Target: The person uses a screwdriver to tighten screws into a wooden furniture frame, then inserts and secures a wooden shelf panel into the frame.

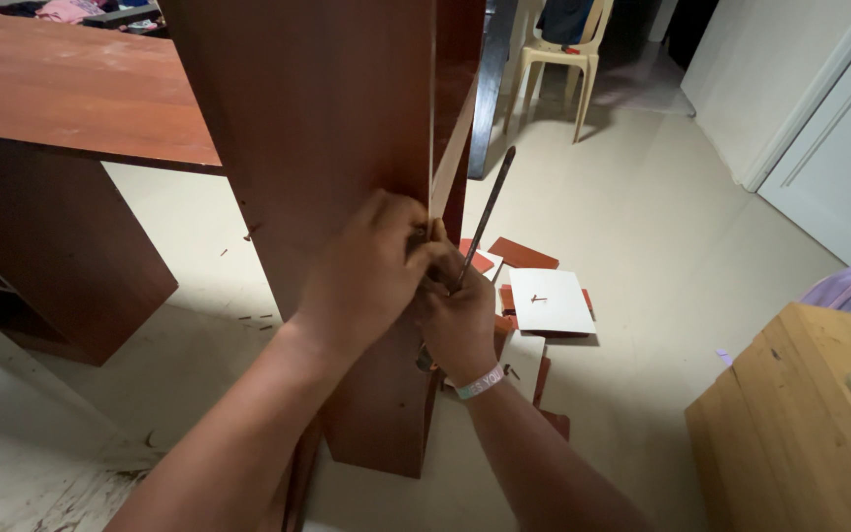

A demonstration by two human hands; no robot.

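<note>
**Steady grip at the panel edge**

Left hand (pixel 366 271) clamped on the upright brown panel (pixel 337 177) at its edge, fingers closed around it. Right hand (pixel 460 320) wrapped tight on a thin metal rod (pixel 485 212) angled against that edge. Best kept: panel braced, rod aligned, pressure even. Loose board pieces (pixel 549 300) on floor nearby.

Your left hand (pixel 366 271) gripped the edge of the upright reddish-brown panel (pixel 317 148), and your right hand (pixel 460 315), just right of the panel, held a thin dark rod-like tool (pixel 483 217) slanting upward. Right of the panel, small wood pieces and a white square board (pixel 551 300) lay on the pale floor (pixel 662 246); far right stood a light wooden box (pixel 800 424). Behind the panel was a plastic chair (pixel 558 59).
</note>
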